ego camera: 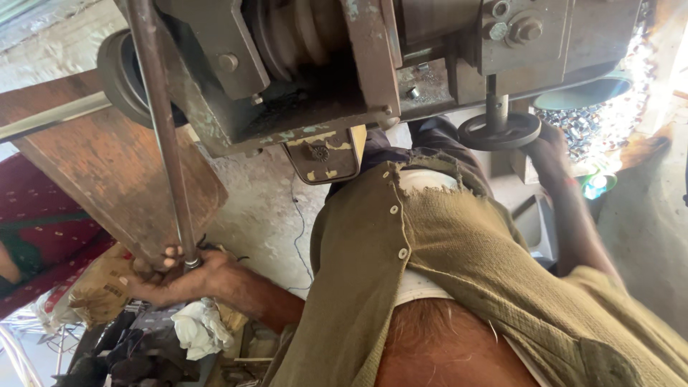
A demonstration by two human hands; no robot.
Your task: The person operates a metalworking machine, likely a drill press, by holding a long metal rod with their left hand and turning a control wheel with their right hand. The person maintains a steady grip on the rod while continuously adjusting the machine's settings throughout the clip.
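- Gripping the lower end of the long metal rod [163, 129], the left hand [179, 276] has its fingers closed round it, beside the wooden board [122, 165].
- The right hand [548, 154] curls over the round handwheel [499, 131] under the machine [315, 72]. I think a firm rod grip and slow wheel turns suit best.
- The rod is smooth, dull steel; the machine is rusty, with flaking paint.

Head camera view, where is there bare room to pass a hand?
Bare concrete floor shows between the wooden board and the olive shirt. Crowded below the left hand, around the white rag and clutter.
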